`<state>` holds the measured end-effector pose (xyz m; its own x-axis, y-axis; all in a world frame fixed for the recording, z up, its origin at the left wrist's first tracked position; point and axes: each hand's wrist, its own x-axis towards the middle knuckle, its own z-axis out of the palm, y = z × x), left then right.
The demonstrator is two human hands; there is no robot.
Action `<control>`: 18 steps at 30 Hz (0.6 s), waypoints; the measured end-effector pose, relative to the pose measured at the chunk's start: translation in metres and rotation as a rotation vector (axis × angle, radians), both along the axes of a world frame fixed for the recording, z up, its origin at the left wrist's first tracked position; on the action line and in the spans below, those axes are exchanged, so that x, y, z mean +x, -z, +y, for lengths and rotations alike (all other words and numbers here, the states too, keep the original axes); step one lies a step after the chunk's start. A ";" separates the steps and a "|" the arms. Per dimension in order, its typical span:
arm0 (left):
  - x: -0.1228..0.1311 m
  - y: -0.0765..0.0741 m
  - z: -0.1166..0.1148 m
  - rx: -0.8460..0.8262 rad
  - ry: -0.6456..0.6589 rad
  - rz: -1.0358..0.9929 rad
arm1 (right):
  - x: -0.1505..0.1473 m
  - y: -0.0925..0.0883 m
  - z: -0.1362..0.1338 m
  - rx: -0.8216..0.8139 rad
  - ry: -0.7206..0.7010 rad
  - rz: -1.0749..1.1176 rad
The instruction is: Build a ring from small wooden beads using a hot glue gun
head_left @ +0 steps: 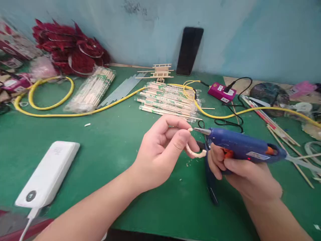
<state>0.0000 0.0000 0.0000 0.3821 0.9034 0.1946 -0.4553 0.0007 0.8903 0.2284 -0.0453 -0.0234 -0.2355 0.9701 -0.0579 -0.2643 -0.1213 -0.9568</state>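
Observation:
My left hand (160, 152) pinches a small curved pale strip (194, 152), probably wood, between thumb and fingers. My right hand (242, 172) is wrapped around the grip of a blue hot glue gun (240, 145), with a finger on its orange trigger. The gun's metal nozzle (202, 131) points left and stops right by the upper end of the strip. I cannot tell whether they touch. A black cord runs down from the gun.
The green work mat (75, 144) holds a white power bank (47, 174), wrapped bundles of wooden sticks (168, 100), a small stick-built model (159, 72), glue sticks (122, 87), yellow cable (75, 113) and a magenta power socket (222, 92). A black phone (189, 50) leans on the wall.

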 end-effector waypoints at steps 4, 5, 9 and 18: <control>0.001 0.000 0.001 -0.006 -0.008 -0.005 | 0.003 -0.002 -0.001 -0.012 -0.014 -0.007; 0.001 0.000 0.001 -0.006 -0.008 -0.006 | 0.003 -0.002 -0.001 -0.016 -0.016 -0.011; 0.001 0.000 0.002 0.006 -0.011 -0.001 | 0.002 -0.002 0.001 -0.007 -0.008 -0.015; 0.002 0.000 0.001 0.035 -0.026 0.017 | 0.004 -0.002 -0.001 -0.011 -0.012 -0.019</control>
